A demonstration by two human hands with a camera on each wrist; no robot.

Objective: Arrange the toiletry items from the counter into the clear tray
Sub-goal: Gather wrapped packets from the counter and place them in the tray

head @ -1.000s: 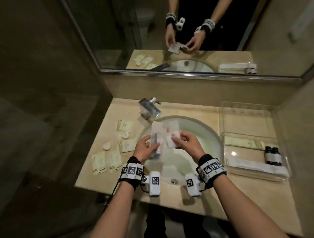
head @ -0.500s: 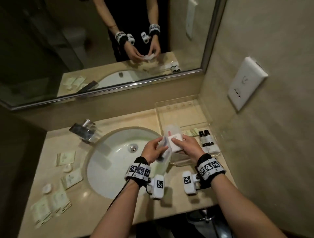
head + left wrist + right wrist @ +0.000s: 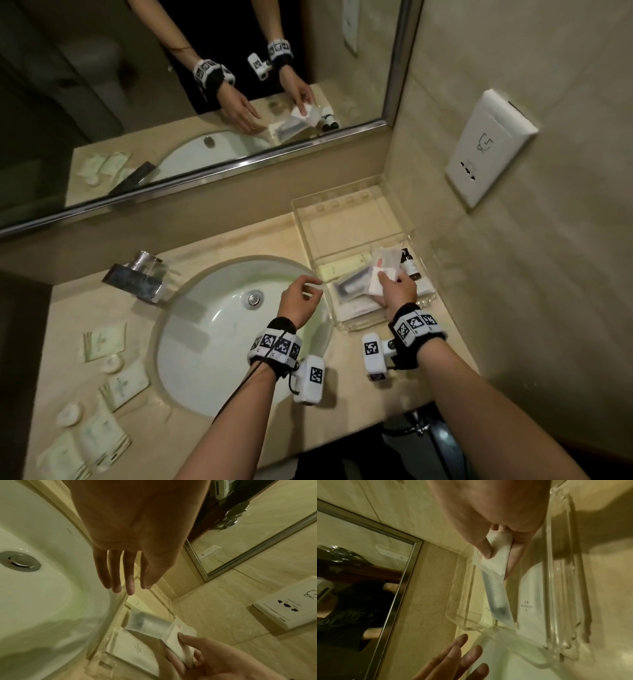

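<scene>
The clear tray (image 3: 342, 209) stands in the counter's right corner. My right hand (image 3: 390, 282) is low over its front compartment and pinches a white packet (image 3: 378, 287) together with a translucent pouch (image 3: 352, 286) that has a dark item inside. In the right wrist view the pouch (image 3: 496, 595) hangs slanted into the tray (image 3: 556, 574), its lower end near a white sachet (image 3: 529, 601). Two dark bottles (image 3: 409, 262) and a cream packet (image 3: 342, 267) lie in the tray. My left hand (image 3: 308, 287) hovers over the sink's right rim, fingers relaxed, holding nothing.
Several cream sachets (image 3: 102, 342) and small round soaps (image 3: 111, 364) lie on the counter left of the sink (image 3: 212, 342). A chrome faucet (image 3: 137, 277) stands behind the basin. A wall socket (image 3: 489, 147) sits on the right wall above the tray, and a mirror (image 3: 205, 102) runs behind.
My left hand has let go of the packets and drawn back over the sink. My right hand has carried them down into the tray's front compartment. The view has swung right.
</scene>
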